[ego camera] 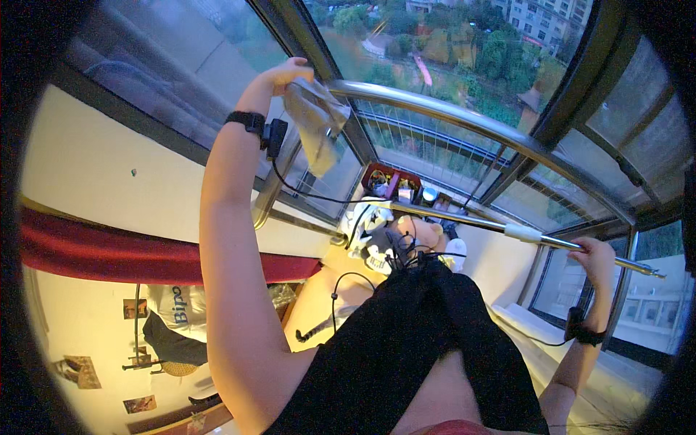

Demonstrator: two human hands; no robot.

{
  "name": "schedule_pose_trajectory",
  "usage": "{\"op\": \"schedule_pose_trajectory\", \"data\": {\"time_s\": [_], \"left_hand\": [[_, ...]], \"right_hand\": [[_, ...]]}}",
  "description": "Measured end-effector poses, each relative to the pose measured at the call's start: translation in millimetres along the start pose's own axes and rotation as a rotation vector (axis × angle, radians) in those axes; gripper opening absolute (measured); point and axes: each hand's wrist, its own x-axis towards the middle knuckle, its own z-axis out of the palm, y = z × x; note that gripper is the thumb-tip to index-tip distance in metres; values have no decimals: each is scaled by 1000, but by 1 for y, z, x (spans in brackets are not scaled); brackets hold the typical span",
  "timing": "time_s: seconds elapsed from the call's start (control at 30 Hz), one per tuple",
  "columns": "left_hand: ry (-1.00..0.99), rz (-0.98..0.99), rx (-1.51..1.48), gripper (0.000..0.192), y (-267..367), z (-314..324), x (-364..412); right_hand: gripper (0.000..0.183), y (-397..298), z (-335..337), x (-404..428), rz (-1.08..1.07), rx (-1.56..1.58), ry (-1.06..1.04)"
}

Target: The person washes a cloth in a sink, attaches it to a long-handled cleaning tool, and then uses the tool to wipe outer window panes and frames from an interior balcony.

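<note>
My left hand (291, 75) is raised beside the dark window frame (318, 46). A grey cloth (315, 119) hangs from its fingers, and the lower end looks lighter and slightly blurred. Off to the right, my right hand (595, 261) grips a metal telescopic pole (451, 212) close to its hooked end. This pole slopes across the view and has a whitish sleeve (522, 232) partway along. Its far end lies near a pile of white and dark fabric items, where I cannot tell what it touches. Each wrist carries a black strap with a small cabled device.
A curved metal rail (435, 100) runs along the windows. Below stand a dark red crate (391, 179) of odds and ends and a pile of soft items (380, 239). Loose black cables (321, 194) cross the space. Red fabric (136, 250) stretches at left; a striped tail (315, 330) shows on the floor.
</note>
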Motion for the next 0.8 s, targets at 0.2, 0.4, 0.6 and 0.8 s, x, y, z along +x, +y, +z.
{"op": "schedule_pose_trajectory", "data": {"time_s": [0.2,0.4,0.6,0.8], "left_hand": [[310,36,495,28,-59,20,-15],[474,-56,329,33,-102,19,12],[715,-88,388,46,-148,-22,25],[683,59,248,44,-175,-17,19]], "right_hand": [[34,50,-49,2,-74,-93,104],[34,127,-99,-6,-209,-252,189],[30,96,-125,28,-607,-537,464],[27,133,-206,23,-405,-568,171]]}}
